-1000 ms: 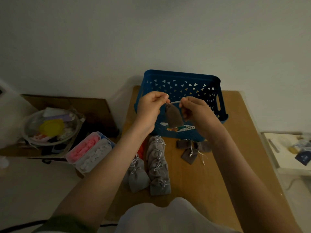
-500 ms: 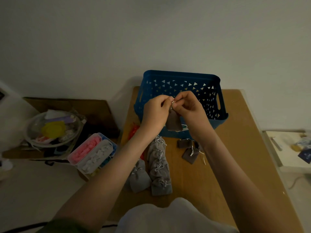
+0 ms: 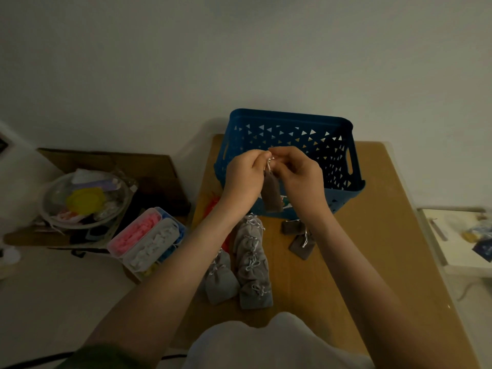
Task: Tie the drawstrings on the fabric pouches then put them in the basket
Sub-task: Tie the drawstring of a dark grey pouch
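Hands closed together since a second ago: then apart with the cords drawn wide, now knuckle to knuckle above the pouch mouth

1. Table [image 3: 359, 262]: wooden, the work surface that bears items 2, 4 and 5
2. Basket [image 3: 292, 121]: blue, perforated, mouth up, at 12 o'clock on the table just behind the hands. Probably set there so a tied pouch needs only a short drop. Contents not visible
3. Left hand [image 3: 243, 174], right hand [image 3: 298, 174]: raised before the basket's near wall, the fingers of both curled and pinching the cords. Probably a knot in the making
4. Grey pouch row [image 3: 253, 262]: at 6 o'clock from the hands, necks gathered, white cords showing; whether knotted cannot be told
5. Two dark pouches [image 3: 300, 241]: at 5 o'clock, lying flat with loose cords. Probably waiting stock
6. Held pouch [image 3: 271, 194]: dark, hanging clear of the table from its cords, so its weight keeps the neck taut
7. Drawstring [image 3: 269, 163]: white, pinched between both hands' fingertips; knot state too small to tell
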